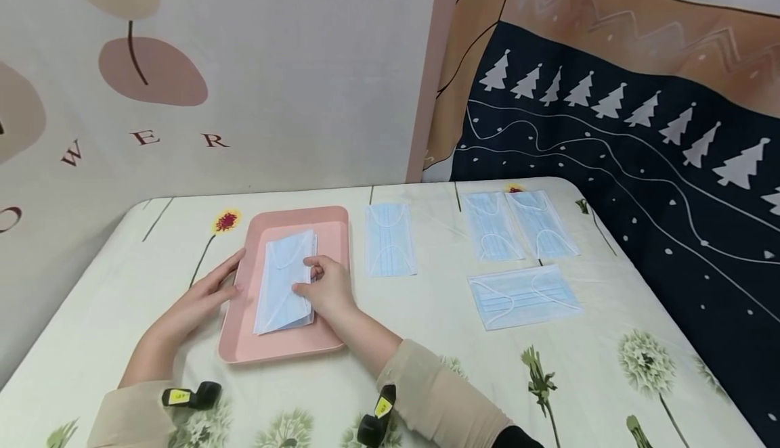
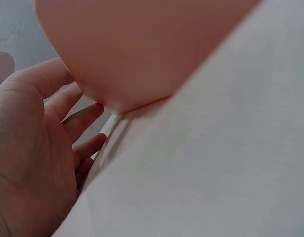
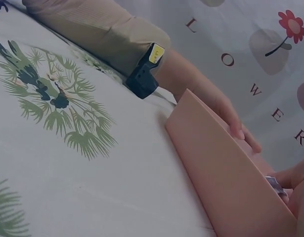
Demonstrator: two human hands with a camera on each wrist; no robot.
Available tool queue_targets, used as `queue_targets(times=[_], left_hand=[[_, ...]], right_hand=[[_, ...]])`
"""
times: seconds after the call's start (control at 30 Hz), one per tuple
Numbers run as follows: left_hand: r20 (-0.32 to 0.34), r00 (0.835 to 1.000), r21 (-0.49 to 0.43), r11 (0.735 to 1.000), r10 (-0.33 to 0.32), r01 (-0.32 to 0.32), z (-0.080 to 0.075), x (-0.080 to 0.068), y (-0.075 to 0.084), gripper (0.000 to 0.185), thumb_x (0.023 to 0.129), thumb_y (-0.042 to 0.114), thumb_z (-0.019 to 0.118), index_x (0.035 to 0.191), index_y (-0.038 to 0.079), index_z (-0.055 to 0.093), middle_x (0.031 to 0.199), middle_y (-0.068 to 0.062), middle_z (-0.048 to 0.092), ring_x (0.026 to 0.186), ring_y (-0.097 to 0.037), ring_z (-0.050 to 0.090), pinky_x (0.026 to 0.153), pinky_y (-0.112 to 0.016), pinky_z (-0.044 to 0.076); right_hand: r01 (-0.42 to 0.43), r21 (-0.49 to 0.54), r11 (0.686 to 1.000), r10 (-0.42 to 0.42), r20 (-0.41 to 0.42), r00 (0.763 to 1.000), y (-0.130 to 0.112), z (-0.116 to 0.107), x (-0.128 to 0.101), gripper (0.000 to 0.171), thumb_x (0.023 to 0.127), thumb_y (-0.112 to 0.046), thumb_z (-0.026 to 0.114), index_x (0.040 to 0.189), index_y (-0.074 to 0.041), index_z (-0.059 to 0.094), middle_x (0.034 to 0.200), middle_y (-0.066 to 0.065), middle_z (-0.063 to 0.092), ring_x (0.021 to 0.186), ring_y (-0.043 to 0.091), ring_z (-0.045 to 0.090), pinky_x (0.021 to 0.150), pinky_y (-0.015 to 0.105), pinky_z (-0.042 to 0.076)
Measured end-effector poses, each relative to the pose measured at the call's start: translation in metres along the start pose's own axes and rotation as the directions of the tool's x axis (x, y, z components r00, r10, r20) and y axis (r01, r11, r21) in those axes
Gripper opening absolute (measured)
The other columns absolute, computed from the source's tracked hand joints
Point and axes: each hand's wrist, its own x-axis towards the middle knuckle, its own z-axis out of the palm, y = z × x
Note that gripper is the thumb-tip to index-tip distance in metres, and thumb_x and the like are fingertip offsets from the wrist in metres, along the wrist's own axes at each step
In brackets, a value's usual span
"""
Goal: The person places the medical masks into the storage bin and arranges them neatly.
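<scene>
On the pink tray [image 1: 332, 228], left of centre on the table: a small stack of light blue face masks [image 1: 285, 282], long axis running away from the person, slightly fanned at the near end. Right hand [image 1: 326, 285] lies on the stack's right edge; fingers curled, thumb and fingertips pinching the edge of the top mask. Left hand [image 1: 204, 296] rests flat against the tray's left rim, fingers straight and relaxed, holding nothing; the left wrist view confirms fingers [image 2: 80, 118] spread beside the tray's rounded corner [image 2: 122, 94]. The right wrist view shows the tray's near wall [image 3: 226, 182] edge-on, the left hand's fingers [image 3: 240, 129] over its far rim.

Just right of the tray: one single mask [image 1: 390, 239] flat on the floral tablecloth [image 1: 426, 340], not touching the tray. Further right: two masks side by side [image 1: 490, 227] [image 1: 542, 225], edges touching or nearly so. Near them, closer to the person: a fourth mask [image 1: 524, 296] lying crosswise. Black wrist-worn cameras with yellow labels on both forearms [image 1: 191, 396] [image 1: 374, 417]. Beige sleeves.
</scene>
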Motion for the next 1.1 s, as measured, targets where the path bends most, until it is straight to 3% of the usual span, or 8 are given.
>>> queue_targets(times=[0.2,0.33,0.43,0.57,0.9,1.1], left_hand=[[-0.002,1.000,-0.007,1.000,-0.010,0.010,-0.0002,-0.0003,0.0007,0.068,0.100,0.017,0.052,0.155,0.018,0.012,0.157,-0.020,0.006,0.142,-0.038,0.001,0.093,-0.001,0.021],[0.000,1.000,-0.007,1.000,-0.017,0.017,0.0001,-0.0007,-0.0003,0.068,0.100,0.018,0.052,0.155,0.020,0.013,0.158,-0.018,0.005,0.143,-0.034,0.001,0.106,-0.013,0.017],[0.002,1.000,-0.006,1.000,-0.012,0.012,0.0006,-0.0001,-0.0013,0.067,0.100,0.019,0.052,0.155,0.020,0.013,0.158,-0.018,0.005,0.143,-0.035,0.000,0.105,-0.011,0.018],[-0.005,1.000,0.005,1.000,-0.017,0.017,0.0012,0.0012,-0.0014,0.067,0.100,0.021,0.052,0.155,0.021,0.014,0.158,-0.019,0.006,0.143,-0.035,0.001,0.090,0.001,0.022],[-0.005,1.000,0.006,1.000,-0.009,0.009,0.0005,0.0016,-0.0013,0.068,0.100,0.020,0.052,0.155,0.021,0.014,0.157,-0.020,0.005,0.142,-0.036,0.001,0.091,0.000,0.022],[-0.001,1.000,0.005,1.000,-0.008,0.008,0.0005,0.0018,-0.0031,0.068,0.100,0.020,0.052,0.155,0.022,0.013,0.158,-0.020,0.005,0.142,-0.037,0.000,0.091,0.001,0.021]], right_hand=[[-0.009,-0.071,0.997,0.009,0.002,1.000,0.0010,0.0002,-0.0008,0.040,0.071,0.003,0.081,0.108,-0.002,0.068,0.071,-0.003,0.047,0.066,0.005,0.044,0.060,0.018,0.043],[-0.023,-0.115,0.993,0.024,0.008,1.000,0.0005,-0.0001,-0.0017,0.042,0.070,0.001,0.082,0.110,-0.002,0.067,0.072,-0.003,0.047,0.067,0.005,0.044,0.060,0.019,0.042],[-0.036,-0.160,0.986,0.039,0.013,0.999,-0.0005,-0.0002,-0.0024,0.046,0.069,0.000,0.084,0.112,-0.003,0.067,0.074,-0.003,0.048,0.068,0.006,0.043,0.061,0.020,0.042],[-0.056,-0.240,0.969,0.062,0.016,0.998,-0.0004,0.0011,-0.0022,0.052,0.068,-0.002,0.085,0.116,-0.004,0.065,0.076,-0.004,0.048,0.069,0.008,0.044,0.064,0.021,0.041],[-0.056,-0.419,0.906,0.070,0.018,0.997,-0.0023,0.0036,-0.0009,0.059,0.065,-0.004,0.087,0.119,-0.006,0.064,0.083,-0.002,0.052,0.076,0.011,0.051,0.072,0.024,0.047],[-0.051,-0.475,0.879,0.067,0.018,0.998,-0.0026,0.0047,-0.0025,0.062,0.063,-0.004,0.088,0.120,-0.008,0.064,0.096,0.004,0.056,0.086,0.016,0.056,0.085,0.027,0.048]])
